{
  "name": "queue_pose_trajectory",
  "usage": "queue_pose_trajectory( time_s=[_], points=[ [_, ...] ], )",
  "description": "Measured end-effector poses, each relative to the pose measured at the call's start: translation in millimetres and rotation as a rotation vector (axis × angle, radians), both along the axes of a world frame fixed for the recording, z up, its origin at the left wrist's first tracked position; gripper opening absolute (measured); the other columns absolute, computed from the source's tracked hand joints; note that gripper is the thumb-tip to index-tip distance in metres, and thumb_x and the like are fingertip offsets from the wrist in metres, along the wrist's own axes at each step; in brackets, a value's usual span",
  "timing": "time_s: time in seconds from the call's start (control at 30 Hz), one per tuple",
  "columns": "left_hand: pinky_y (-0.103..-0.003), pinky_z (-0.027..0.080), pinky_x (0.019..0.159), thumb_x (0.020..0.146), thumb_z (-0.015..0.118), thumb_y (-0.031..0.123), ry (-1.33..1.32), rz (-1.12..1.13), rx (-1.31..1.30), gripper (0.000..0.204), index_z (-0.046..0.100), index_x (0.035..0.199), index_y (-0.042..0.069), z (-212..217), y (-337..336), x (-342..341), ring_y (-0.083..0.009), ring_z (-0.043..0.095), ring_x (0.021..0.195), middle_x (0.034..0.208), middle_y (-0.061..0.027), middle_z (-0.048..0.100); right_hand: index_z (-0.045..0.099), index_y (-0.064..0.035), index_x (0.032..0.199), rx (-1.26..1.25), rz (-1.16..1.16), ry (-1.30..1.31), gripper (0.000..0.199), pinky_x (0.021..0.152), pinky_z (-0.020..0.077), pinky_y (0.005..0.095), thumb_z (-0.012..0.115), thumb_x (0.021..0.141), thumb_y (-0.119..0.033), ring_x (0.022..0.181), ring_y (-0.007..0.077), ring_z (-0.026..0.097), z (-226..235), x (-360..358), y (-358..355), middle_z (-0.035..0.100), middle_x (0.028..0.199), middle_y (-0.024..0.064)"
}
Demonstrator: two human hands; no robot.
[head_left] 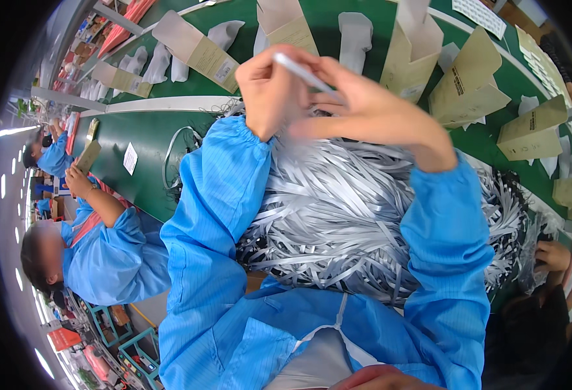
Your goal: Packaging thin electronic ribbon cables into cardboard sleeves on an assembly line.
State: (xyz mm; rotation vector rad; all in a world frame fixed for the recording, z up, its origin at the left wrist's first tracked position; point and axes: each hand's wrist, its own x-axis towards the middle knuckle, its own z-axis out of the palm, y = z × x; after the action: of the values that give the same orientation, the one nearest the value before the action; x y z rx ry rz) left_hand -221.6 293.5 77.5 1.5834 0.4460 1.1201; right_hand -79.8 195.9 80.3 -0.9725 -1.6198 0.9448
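My left hand (pixel 268 88) is closed, its fingers curled round one end of a pale grey flat strap (pixel 304 74). Close against it, the fingers of my right hand (pixel 364 107) are bent at the strap's other visible end, and the thumb is smeared by motion. Both hands are raised over a large heap of similar silvery-grey flat straps (pixel 338 201), some with black cord ends. Whatever lies inside the two palms is hidden.
Beyond the heap, open tan cartons (pixel 465 81) and white-wrapped items (pixel 355 40) stand on a green surface (pixel 328 19). A white card (pixel 130 159) lies to the left. A co-worker (pixel 114 253) at left holds a small carton (pixel 90 156); another person's hand (pixel 552 255) shows at right.
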Motion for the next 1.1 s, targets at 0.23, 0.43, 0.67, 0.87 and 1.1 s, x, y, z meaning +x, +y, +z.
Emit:
queue_pose_trajectory(
  time_s=[0.23,0.43,0.67,0.87,1.1],
  points=[
    [-0.026,0.041,0.043,0.104,0.031,0.059,-0.277,0.021,-0.046,0.075,0.067,0.086,-0.004,-9.5,24.9,-12.4,-0.0137,0.055,0.05,0.065,-0.0099,0.062,0.045,-0.0037,0.14,-0.484,0.116,0.332,0.058,0.088,0.0496,0.0287,0.071,0.093,-0.027,0.091,0.012,0.062,-16.3,-21.7,12.8,0.061,0.111,0.0072],
    [-0.026,0.038,0.045,0.105,0.027,0.054,-0.421,0.139,-0.125,0.067,0.065,0.097,-0.001,-8.9,27.5,-9.4,-0.0169,0.049,0.049,0.062,-0.0073,0.054,0.066,-0.007,0.095,-0.243,-0.098,-0.058,0.019,0.047,0.0278,0.0202,0.065,0.098,-0.026,0.054,0.0004,0.04,45.1,17.1,-16.4,0.052,0.066,-0.0071],
    [-0.029,0.053,0.063,0.096,0.054,0.033,0.151,-0.195,-0.036,0.049,0.054,0.129,-0.003,1.7,-16.3,9.9,-0.0205,0.065,0.074,0.09,-0.0128,0.064,0.049,-0.0016,0.12,0.642,-0.329,-0.164,0.032,0.077,0.0535,0.038,0.056,0.102,-0.026,0.089,0.0276,0.066,54.9,34.2,-33.7,0.065,0.103,0.0218],
    [-0.037,0.037,0.109,0.094,0.057,0.031,0.439,-0.914,-0.308,0.049,0.054,0.131,-0.001,-22.5,-33.4,-0.8,-0.0289,0.049,0.127,0.109,-0.0202,0.061,0.047,-0.0035,0.108,-0.304,-0.255,0.933,0.028,0.07,0.051,0.0278,0.049,0.106,-0.031,0.081,0.019,0.063,112.1,-21.7,-47.8,0.062,0.1,0.019],
    [-0.031,0.045,0.072,0.101,0.052,0.035,0.128,-1.435,-0.659,0.034,0.055,0.086,0.005,-7.6,-14.9,1.6,-0.022,0.057,0.079,0.078,-0.0104,0.058,0.042,-0.0058,0.096,0.132,-0.438,0.486,0.025,0.056,0.0377,0.0161,0.042,0.109,-0.027,0.064,0.0046,0.049,86.2,-17.6,-43.5,0.055,0.079,0.006]
  ],
)
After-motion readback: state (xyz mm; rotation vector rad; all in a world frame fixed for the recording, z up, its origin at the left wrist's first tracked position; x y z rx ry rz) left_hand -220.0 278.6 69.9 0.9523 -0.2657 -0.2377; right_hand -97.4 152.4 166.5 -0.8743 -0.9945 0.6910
